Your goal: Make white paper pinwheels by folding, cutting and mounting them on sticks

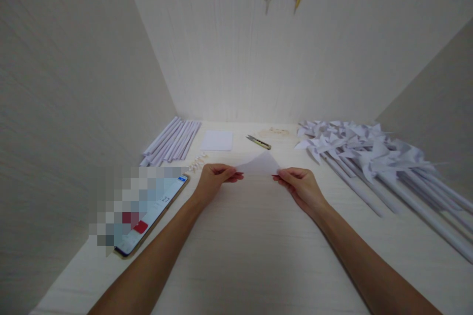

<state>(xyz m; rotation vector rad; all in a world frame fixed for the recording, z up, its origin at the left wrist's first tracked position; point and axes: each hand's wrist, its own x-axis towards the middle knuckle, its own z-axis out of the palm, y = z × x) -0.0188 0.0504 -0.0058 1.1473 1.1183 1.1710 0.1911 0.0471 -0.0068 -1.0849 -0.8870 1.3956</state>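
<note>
Paper (260, 165), folded into a triangle, lies mid-table, pinched at its corners by your left hand (214, 180) and right hand (299, 186). Finished pinwheels (369, 155) are heaped to the right; rolled sticks (172, 141) and blank sheets (217, 140) remain unused, so assembly seems partway.

Phone (148, 209) screen is pixelated; pinwheel sticks (424, 206) run off the right edge
</note>
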